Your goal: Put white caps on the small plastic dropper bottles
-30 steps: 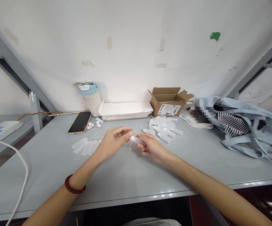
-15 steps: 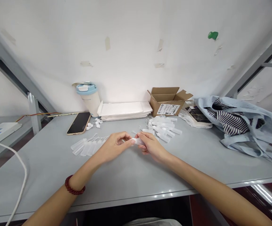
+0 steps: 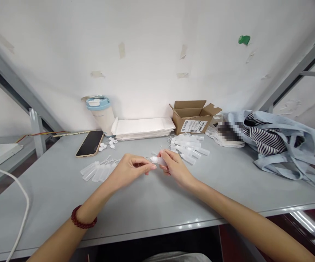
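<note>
A small translucent needle-tip bottle (image 3: 159,160) lies in the fingers of my right hand (image 3: 175,166), its white neck and thin metal tip pointing left. My left hand (image 3: 131,169) is beside that tip, thumb and fingers drawn together just under the neck. Whether those fingers pinch something small is hidden. Left of my hands, several similar bottles (image 3: 98,171) lie in a fanned row, thin white strips at their upper ends. Behind my right hand a pile of bottles (image 3: 190,147) is heaped loosely on the grey table (image 3: 152,207).
Small white caps (image 3: 111,142) lie near a phone (image 3: 90,143). A lidded cup (image 3: 101,116), a stack of white envelopes (image 3: 143,128) and an open cardboard box (image 3: 191,118) stand along the wall. A light-blue cloth bag (image 3: 277,160) covers the right side. A white cable (image 3: 26,203) hangs at left.
My left fingers have shifted slightly left and down from the bottle's neck, and the thin metal tip now shows. My right hand keeps its hold. The view has moved a little.
</note>
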